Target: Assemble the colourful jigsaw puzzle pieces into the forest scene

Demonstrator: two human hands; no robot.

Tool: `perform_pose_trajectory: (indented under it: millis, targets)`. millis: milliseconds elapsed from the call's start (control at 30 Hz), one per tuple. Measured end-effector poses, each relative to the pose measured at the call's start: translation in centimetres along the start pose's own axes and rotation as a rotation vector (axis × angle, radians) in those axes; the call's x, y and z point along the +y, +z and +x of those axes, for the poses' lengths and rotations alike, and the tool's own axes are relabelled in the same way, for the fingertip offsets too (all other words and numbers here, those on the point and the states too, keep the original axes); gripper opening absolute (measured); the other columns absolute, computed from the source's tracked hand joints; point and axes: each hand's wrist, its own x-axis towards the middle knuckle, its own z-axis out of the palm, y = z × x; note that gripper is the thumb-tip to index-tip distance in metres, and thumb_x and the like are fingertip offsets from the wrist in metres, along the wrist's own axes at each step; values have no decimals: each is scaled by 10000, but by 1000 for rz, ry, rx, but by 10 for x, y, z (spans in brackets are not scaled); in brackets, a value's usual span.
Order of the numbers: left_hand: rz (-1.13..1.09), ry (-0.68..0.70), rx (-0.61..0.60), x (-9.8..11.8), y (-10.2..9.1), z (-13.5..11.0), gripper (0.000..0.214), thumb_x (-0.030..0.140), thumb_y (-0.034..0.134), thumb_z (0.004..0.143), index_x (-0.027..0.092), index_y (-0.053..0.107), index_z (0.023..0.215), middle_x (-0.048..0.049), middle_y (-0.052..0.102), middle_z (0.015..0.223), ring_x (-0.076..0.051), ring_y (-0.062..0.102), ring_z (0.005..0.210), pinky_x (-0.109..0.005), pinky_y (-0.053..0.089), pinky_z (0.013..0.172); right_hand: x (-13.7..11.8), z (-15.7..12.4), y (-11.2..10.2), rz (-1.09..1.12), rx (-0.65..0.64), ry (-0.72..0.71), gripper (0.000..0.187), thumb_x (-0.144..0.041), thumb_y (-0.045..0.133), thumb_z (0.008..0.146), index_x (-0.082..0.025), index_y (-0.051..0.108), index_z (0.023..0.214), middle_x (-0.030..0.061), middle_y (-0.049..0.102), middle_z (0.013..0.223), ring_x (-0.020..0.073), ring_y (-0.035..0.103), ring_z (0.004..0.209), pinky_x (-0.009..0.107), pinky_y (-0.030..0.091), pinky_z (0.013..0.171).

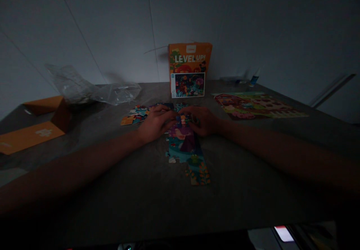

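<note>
A partly joined jigsaw puzzle (182, 150) lies flat at the middle of the table, in purple and teal with a bird and a frog on it. At its far end, my left hand (158, 123) reaches in from the left, fingers bent and closed on the edge of a puzzle piece (183, 120). My right hand (204, 120) curls in from the other side, thumb and fingers closed around the same small colourful piece. The fingers partly hide the piece and the puzzle below it. Loose puzzle pieces (135, 116) are heaped just beyond and left of my left hand.
An orange "LEVEL UP!" box (189, 57) stands at the back with a picture card (188, 85) before it. An open orange box (42, 130) and clear plastic bag (112, 92) lie left. To the right are a farm puzzle (264, 107) and a small bottle (254, 78).
</note>
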Motion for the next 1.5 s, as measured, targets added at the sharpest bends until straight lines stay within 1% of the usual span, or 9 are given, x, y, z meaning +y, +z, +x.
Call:
perform_pose_trajectory:
  millis: [167,300,533,633,800,1033,1167,1367,1500]
  targets:
    - [49,-49,0,1,1,0,226,296,555,1005,203,704,1147,-98,752,1095,-279,617,1145,-440,474,995,0,0,0,30,-15,0,512,-193,530,855,-195,501,1366,107,719,1142,228,703,932,366,574,821]
    - [41,-35,6,-1,1,0,223,293,560,1002,195,702,1143,-100,751,1087,-284,616,1154,-432,489,984,1,0,0,37,-18,-9,522,-169,524,855,-197,502,1375,98,719,1136,217,699,925,354,570,826]
    - [40,-6,12,-4,1,-1,200,314,599,996,210,715,1121,-96,759,1084,-291,627,1148,-438,485,983,5,-1,3,15,-76,34,521,-184,523,856,-184,511,1377,111,717,1164,212,688,877,369,565,814]
    - [45,9,18,-4,1,-1,192,327,614,993,218,720,1110,-88,763,1038,-293,628,1139,-441,480,977,5,-1,2,23,-82,31,513,-189,520,860,-197,516,1372,102,715,1181,212,689,926,361,565,818]
    - [63,4,11,-1,-1,0,200,334,604,998,210,725,1097,-97,761,1060,-296,626,1117,-445,475,968,4,0,0,25,-127,73,491,-205,507,882,-218,522,1373,95,704,1226,226,679,1051,376,560,885]
    - [122,20,-1,0,-2,0,239,360,561,1017,195,707,1110,-99,756,1053,-296,624,1098,-428,462,945,4,-1,0,29,-86,29,465,-212,496,897,-198,510,1361,96,717,1163,206,685,918,350,552,809]
    - [158,16,-12,-1,-1,0,251,358,538,1024,193,702,1117,-97,756,1076,-295,617,1096,-429,456,948,4,-1,0,10,-88,28,482,-204,512,883,-193,505,1365,102,718,1169,218,693,949,355,554,824]
    - [161,44,17,-1,-1,-1,287,360,535,1030,169,707,1156,-110,758,1086,-299,621,1072,-435,448,929,5,-2,2,4,-76,5,502,-190,528,881,-196,486,1381,112,704,1241,237,688,1100,376,556,924]
    - [168,36,16,0,-2,-2,280,354,559,1022,180,709,1183,-105,759,1084,-292,625,1070,-422,440,913,7,-3,2,4,-30,-34,512,-184,540,886,-199,476,1394,108,712,1222,225,704,1025,367,572,888]
